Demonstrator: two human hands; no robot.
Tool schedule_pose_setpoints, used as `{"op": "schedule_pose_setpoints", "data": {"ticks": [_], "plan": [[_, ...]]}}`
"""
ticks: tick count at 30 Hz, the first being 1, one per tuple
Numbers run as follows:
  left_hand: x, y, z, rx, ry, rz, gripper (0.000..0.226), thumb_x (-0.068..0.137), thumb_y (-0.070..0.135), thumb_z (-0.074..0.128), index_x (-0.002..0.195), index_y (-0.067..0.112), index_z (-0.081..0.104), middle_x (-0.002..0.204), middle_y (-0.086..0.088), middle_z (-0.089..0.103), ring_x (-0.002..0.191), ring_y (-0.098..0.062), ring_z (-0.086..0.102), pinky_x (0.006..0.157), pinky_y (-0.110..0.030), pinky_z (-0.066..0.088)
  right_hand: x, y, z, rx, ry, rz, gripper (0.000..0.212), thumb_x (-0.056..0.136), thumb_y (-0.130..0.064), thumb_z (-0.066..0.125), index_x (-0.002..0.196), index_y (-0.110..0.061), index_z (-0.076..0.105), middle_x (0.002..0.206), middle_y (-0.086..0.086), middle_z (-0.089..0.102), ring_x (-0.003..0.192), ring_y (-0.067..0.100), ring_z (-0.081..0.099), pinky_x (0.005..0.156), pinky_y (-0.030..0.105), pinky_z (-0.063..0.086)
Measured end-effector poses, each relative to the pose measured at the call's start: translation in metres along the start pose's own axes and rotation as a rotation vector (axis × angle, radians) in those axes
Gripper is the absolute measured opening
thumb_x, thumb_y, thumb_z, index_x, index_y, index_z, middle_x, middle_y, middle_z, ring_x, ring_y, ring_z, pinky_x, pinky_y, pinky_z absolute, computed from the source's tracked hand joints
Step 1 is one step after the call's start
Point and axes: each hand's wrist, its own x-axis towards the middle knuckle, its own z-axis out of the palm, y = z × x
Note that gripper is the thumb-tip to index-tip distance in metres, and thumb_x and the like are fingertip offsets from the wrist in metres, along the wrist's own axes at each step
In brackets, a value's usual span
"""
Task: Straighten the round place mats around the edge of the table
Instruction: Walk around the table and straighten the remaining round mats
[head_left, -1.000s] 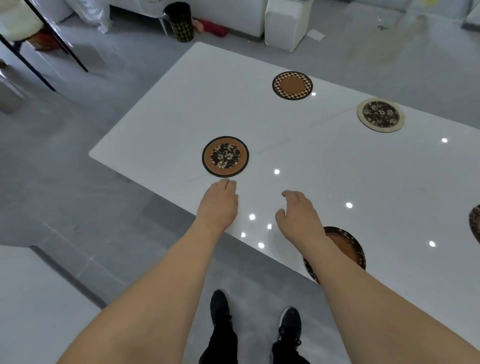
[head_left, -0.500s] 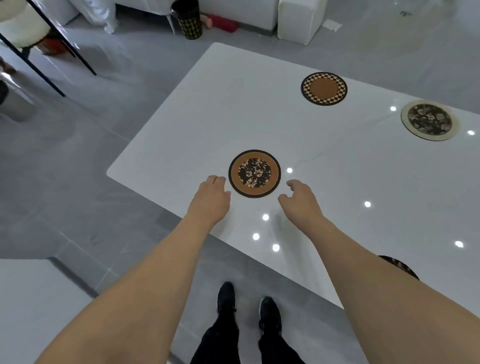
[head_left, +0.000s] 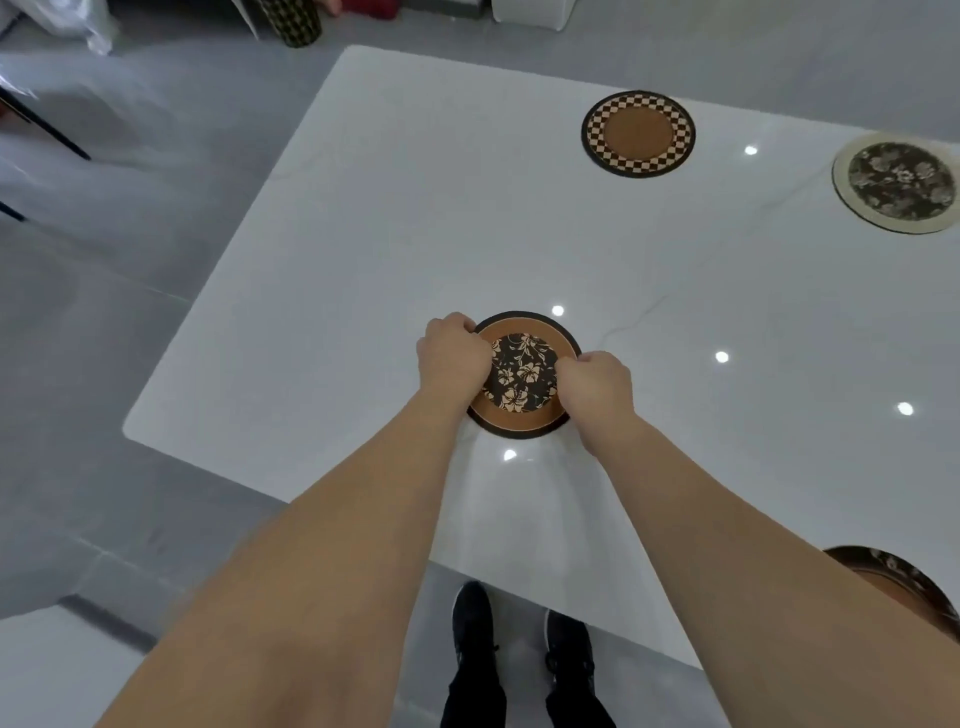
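Step in hand: gripping the floral mat near table front edge. Left hand and right hand curl, fingers pinching opposite rims. Next, probably: small squaring slide, then release.

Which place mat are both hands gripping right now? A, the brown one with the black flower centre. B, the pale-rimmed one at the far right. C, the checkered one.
A: the left hand and right hand pinch opposite edges of the flower-centre mat.
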Motion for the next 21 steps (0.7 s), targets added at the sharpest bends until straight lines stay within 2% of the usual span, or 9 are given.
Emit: {"op": "schedule_pose_setpoints", "data": {"ticks": [2,5,9,12,14,15,17,19,21], "plan": [[-0.004,0.009,0.006,-0.055,-0.035,0.004,0.04,0.081,0.008,0.043,0.116,0.012,0.062,0.124,-0.012,0.058,0.114,-0.032,0.054,0.098,-0.044,0.048,0.004,0.004,-0.013,0.013,0.044,0.017,0.024,0.077,-0.017,0.042,0.057,-0.021,0.029,0.08,0.007,0.038,0.063,0.023,0.035,0.047,0.028,0.023],[-0.013,0.016,0.018,-0.073,-0.06,0.03,0.043,0.079,0.007,0.045,0.117,0.012,0.063,0.123,-0.011,0.06,0.112,-0.031,0.056,0.098,-0.045,0.049,0.01,0.013,-0.033,0.05,0.099,0.022,0.026,0.073,-0.007,0.042,0.057,-0.017,0.024,0.061,0.0,0.028,0.052,0.019,0.024,0.046,0.028,0.019],[-0.017,0.022,0.029,-0.107,-0.089,0.029,0.042,0.08,0.005,0.046,0.117,0.012,0.063,0.121,-0.011,0.062,0.11,-0.029,0.058,0.095,-0.043,0.051,0.015,0.024,-0.046,0.029,0.139,0.029,0.025,0.071,-0.006,0.041,0.056,-0.016,0.024,0.059,0.0,0.027,0.053,0.02,0.026,0.047,0.029,0.02],[-0.02,0.027,0.035,-0.109,-0.104,0.051,0.042,0.08,0.004,0.046,0.117,0.011,0.064,0.122,-0.01,0.061,0.11,-0.029,0.058,0.091,-0.038,0.051,0.014,0.031,-0.048,0.004,0.146,0.044,0.013,0.075,-0.014,0.041,0.063,-0.014,0.044,0.079,0.008,0.046,0.069,0.026,0.045,0.051,0.029,0.037],[-0.023,0.025,0.037,-0.089,-0.104,0.079,0.041,0.08,0.005,0.046,0.118,0.011,0.064,0.124,-0.01,0.06,0.111,-0.028,0.057,0.086,-0.034,0.048,0.014,0.036,-0.047,-0.016,0.149,0.051,0.025,0.079,-0.02,0.041,0.091,-0.009,0.061,0.102,0.012,0.056,0.09,0.03,0.058,0.072,0.038,0.055],[-0.023,0.023,0.037,-0.079,-0.103,0.09,0.041,0.081,0.005,0.046,0.118,0.011,0.063,0.124,-0.01,0.059,0.111,-0.028,0.057,0.084,-0.032,0.046,0.013,0.038,-0.047,-0.022,0.151,0.05,0.032,0.08,-0.021,0.042,0.102,-0.009,0.063,0.108,0.013,0.057,0.096,0.031,0.06,0.079,0.041,0.056],[-0.024,0.017,0.034,-0.065,-0.105,0.094,0.041,0.082,0.004,0.045,0.118,0.011,0.063,0.125,-0.01,0.057,0.113,-0.028,0.056,0.084,-0.03,0.043,0.01,0.041,-0.047,-0.025,0.116,0.023,0.026,0.078,-0.018,0.042,0.092,-0.008,0.061,0.104,0.013,0.056,0.088,0.03,0.059,0.066,0.035,0.052],[-0.028,0.01,0.029,-0.056,-0.113,0.091,0.04,0.082,0.004,0.043,0.117,0.011,0.063,0.125,-0.009,0.058,0.113,-0.027,0.055,0.086,-0.031,0.043,0.006,0.042,-0.048,-0.03,0.073,0.018,0.011,0.077,-0.014,0.042,0.069,-0.013,0.05,0.092,0.01,0.048,0.069,0.025,0.048,0.05,0.028,0.036],[-0.034,0.003,0.026,-0.036,-0.117,0.1,0.039,0.082,0.004,0.043,0.115,0.013,0.063,0.123,-0.007,0.059,0.111,-0.026,0.056,0.085,-0.031,0.043,0.001,0.047,-0.047,-0.054,0.047,0.03,0.017,0.076,-0.011,0.043,0.061,-0.017,0.039,0.087,0.009,0.042,0.058,0.021,0.039,0.047,0.027,0.028]]}}
